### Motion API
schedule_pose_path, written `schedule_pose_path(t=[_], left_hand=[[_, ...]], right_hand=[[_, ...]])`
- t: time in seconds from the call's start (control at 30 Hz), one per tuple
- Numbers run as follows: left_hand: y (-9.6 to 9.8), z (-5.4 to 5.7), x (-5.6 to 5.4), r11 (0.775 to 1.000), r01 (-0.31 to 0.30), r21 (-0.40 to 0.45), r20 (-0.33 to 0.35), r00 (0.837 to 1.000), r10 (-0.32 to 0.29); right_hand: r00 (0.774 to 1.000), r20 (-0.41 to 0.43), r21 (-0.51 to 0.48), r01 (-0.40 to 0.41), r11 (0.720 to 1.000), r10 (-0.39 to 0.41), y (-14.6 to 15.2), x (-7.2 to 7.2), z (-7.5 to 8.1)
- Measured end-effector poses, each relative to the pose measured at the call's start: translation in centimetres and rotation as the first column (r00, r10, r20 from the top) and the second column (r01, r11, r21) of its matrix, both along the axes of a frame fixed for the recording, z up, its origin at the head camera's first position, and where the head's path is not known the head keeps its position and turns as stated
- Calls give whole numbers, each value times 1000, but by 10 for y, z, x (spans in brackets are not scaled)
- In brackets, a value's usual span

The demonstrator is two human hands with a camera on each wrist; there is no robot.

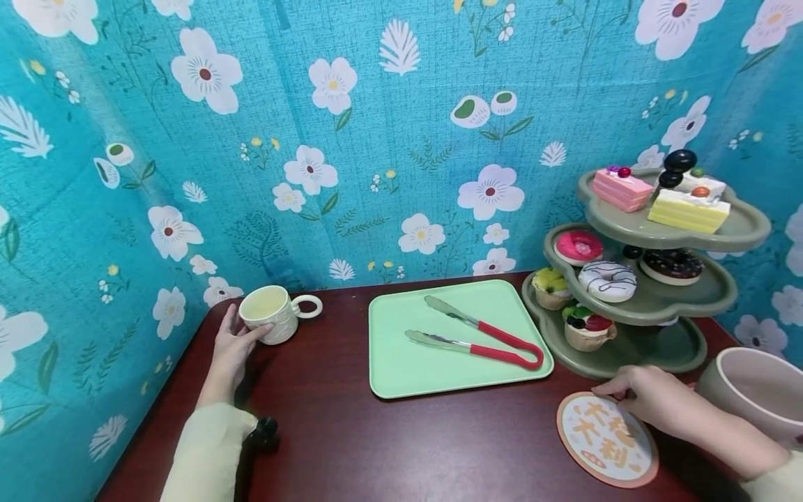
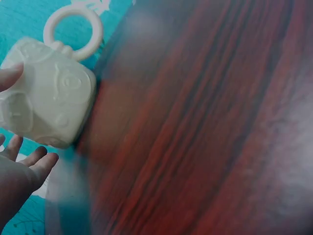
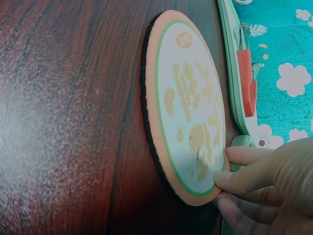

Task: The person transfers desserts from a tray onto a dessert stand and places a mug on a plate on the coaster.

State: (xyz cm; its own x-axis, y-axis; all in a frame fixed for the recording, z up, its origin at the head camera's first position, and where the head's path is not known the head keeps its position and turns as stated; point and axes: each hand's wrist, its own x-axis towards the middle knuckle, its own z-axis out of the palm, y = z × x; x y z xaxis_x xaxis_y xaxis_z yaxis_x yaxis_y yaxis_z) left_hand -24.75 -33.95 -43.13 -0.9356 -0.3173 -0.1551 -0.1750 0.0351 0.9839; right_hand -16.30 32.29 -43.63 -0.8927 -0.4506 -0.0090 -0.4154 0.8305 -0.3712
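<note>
At the table's far left stands a cream mug (image 1: 277, 326) with an embossed side and a ring handle pointing right. My left hand (image 1: 231, 351) holds it from the left, thumb across its front; in the left wrist view the thumb overlaps the mug (image 2: 54, 95) and the other fingers are partly out of frame. On the right, my right hand (image 1: 666, 403) pinches the far edge of a round coaster (image 1: 590, 436) with orange characters and an orange rim. The right wrist view shows thumb and fingers on the coaster's (image 3: 168, 117) edge.
A green tray (image 1: 401, 373) with red-handled tongs (image 1: 502, 354) lies mid-table. Behind the right hand rises a three-tier stand (image 1: 677, 307) of toy cakes, donuts and cupcakes. A large beige cup-like container (image 1: 721, 390) stands beside the right forearm. Flowered blue cloth (image 1: 376, 139) backs the table.
</note>
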Motion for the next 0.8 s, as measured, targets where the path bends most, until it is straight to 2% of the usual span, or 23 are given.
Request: schedule_pose_path(t=[0.17, 0.37, 0.63, 0.8], left_hand=[[-7, -8, -7, 993, 38, -114, 2, 999, -38], [-7, -14, -12, 980, 82, -183, -1, 996, -84], [1, -9, -19, 973, 32, -229, -60, 997, -47], [7, -10, -19, 967, -5, -253, -102, 995, -22]], right_hand=[[999, -19, -16, -39, 999, 39, -1, -1, -1], [999, -5, -10, -36, 999, 36, -1, -2, -1], [999, -19, -10, -42, 999, 41, 3, -3, -1], [999, -20, -12, -33, 999, 32, 6, -4, -2]])
